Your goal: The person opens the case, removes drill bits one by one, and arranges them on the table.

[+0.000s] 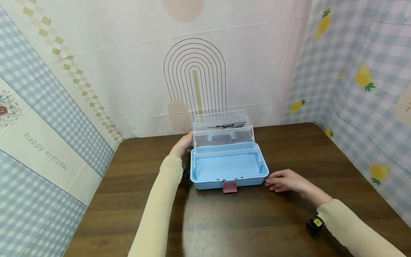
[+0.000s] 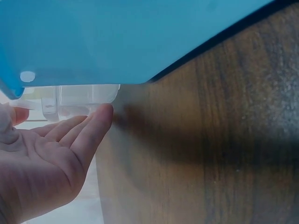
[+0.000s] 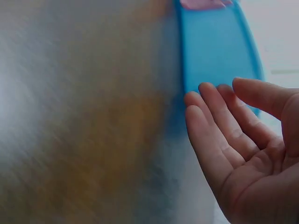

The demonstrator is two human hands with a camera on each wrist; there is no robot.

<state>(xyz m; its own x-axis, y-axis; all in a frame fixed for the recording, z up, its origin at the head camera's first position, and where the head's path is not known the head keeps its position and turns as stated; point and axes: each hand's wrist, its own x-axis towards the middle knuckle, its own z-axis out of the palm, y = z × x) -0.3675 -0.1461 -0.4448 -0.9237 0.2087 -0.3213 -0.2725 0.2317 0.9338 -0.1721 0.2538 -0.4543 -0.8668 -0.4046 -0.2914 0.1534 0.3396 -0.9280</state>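
Note:
A light blue storage box stands on the table with its clear lid raised at the back. A pink latch hangs down its front. My left hand is at the box's back left; in the left wrist view its fingers are extended beside the clear plastic, and contact is hard to tell. My right hand is by the front right corner, its loosely bent fingers near or touching the box wall; nothing is held in it.
Dark slender items show at the clear upper part of the box. The brown wooden table extends around it, with patterned cloth hanging behind and at both sides. A black device sits at the right wrist.

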